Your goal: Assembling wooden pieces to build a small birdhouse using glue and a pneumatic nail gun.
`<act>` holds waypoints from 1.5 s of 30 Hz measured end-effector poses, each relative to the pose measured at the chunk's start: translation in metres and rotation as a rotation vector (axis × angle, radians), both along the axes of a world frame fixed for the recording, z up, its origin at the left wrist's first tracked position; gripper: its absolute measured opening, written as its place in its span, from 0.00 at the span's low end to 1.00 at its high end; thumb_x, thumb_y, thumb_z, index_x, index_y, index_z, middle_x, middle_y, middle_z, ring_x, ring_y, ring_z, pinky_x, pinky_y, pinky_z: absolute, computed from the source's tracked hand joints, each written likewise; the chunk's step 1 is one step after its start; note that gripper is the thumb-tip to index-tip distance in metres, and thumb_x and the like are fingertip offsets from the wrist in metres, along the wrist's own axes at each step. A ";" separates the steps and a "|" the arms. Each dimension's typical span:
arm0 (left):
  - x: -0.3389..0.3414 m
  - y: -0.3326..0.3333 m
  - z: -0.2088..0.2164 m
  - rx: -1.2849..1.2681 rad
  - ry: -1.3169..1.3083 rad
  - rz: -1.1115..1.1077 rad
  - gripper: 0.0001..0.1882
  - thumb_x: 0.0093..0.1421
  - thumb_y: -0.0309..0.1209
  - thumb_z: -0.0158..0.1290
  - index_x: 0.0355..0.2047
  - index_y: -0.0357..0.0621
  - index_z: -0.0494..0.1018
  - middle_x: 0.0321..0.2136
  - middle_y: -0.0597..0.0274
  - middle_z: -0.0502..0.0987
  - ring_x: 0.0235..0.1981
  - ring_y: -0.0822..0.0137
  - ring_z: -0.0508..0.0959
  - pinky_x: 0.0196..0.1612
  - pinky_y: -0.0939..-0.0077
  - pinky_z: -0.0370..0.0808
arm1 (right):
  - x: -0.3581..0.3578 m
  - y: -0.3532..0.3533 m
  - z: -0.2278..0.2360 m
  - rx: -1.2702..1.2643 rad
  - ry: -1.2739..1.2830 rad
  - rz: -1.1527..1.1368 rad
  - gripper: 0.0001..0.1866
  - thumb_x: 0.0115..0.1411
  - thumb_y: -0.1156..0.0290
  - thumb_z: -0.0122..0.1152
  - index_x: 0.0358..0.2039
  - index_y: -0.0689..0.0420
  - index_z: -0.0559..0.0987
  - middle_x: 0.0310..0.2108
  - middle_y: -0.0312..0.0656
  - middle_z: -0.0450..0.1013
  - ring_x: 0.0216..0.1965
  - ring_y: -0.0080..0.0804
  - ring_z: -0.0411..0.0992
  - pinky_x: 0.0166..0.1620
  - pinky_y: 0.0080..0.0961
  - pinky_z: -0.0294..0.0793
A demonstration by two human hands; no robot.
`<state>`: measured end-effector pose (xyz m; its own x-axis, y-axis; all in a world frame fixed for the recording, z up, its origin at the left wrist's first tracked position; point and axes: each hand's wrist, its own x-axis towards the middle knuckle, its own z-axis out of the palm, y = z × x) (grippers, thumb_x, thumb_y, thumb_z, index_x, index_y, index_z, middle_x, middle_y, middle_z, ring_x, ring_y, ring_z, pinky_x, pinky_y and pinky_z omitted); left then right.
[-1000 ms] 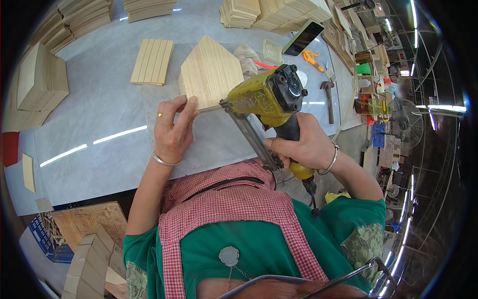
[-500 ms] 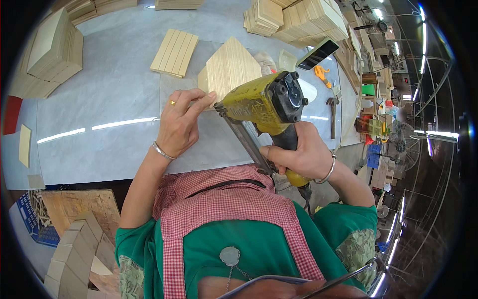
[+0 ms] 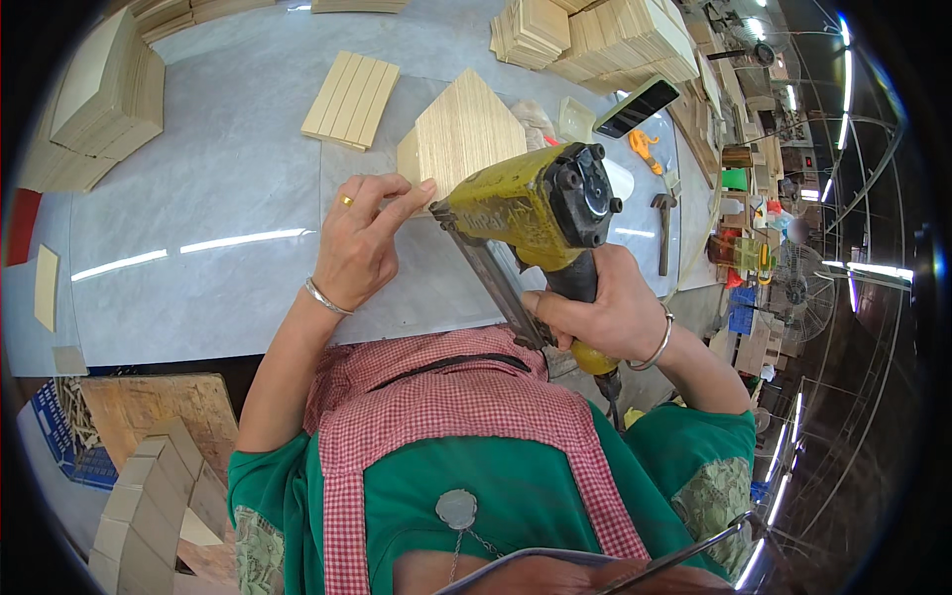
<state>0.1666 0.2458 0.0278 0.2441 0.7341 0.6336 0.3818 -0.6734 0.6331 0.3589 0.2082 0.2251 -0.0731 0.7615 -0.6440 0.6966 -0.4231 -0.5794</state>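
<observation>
Your right hand (image 3: 605,317) has its grip closed around the handle of the yellow nail gun (image 3: 535,213), with the tool's body tipped up toward the camera and its long dark magazine slanting down toward your chest. The gun's nose meets the near lower edge of the house-shaped wooden piece (image 3: 466,134), a pale panel with a pointed top that lies on the grey counter (image 3: 198,198) straight ahead of you. Your left hand (image 3: 362,243) rests on the counter just beside the gun's nose, grip loose and holding nothing, fingers bent, index finger stretched out so its tip touches the lower edge of the wooden piece; a ring and a bracelet show on that hand. A slatted wood panel (image 3: 351,99) lies flat just left of the house-shaped piece, apart from it. Stacks of wood blanks (image 3: 99,99) stand at the far left of the counter, and more stacked boards (image 3: 605,40) sit at the far right edge. A dark phone (image 3: 637,107) is propped near those boards, with an orange tool (image 3: 645,149) and a hammer (image 3: 662,228) lying to the right of the gun. Below the counter's near edge, at lower left, more wooden pieces (image 3: 149,496) are piled.
</observation>
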 end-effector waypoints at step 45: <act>0.038 -0.016 -0.002 -0.055 -0.185 -0.013 0.16 0.48 0.20 0.61 0.39 0.42 0.77 0.22 0.58 0.77 0.20 0.67 0.75 0.22 0.77 0.70 | 0.084 -0.028 -0.018 0.106 0.180 -0.287 0.13 0.51 0.74 0.62 0.32 0.67 0.69 0.15 0.37 0.69 0.14 0.20 0.69 0.19 0.20 0.69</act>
<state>0.2043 0.2299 0.0259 0.1368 0.7663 0.6278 0.2466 -0.6401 0.7276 0.4431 0.1801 0.2067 0.0490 0.8295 -0.5564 0.4409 -0.5178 -0.7331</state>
